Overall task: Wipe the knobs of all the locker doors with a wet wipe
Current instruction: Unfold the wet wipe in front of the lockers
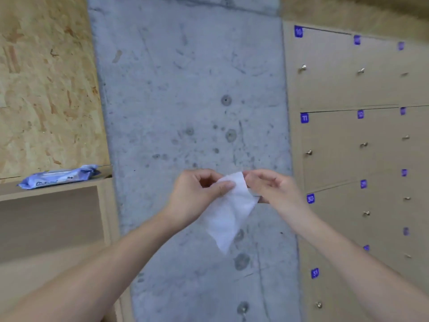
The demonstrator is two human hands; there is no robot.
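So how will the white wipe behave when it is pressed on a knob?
The white wipe is probably floppy: below the left hand and right hand it hangs in a limp point. It looks thin and light, so it should wrap a knob easily.

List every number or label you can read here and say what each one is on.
"10": blue tag, top-left locker door.
"11": blue tag, door below.
"30": blue tag, third door down.
"31": blue tag, fourth door down.
Other door tags: too blurred.
Wipes pack print: unreadable.
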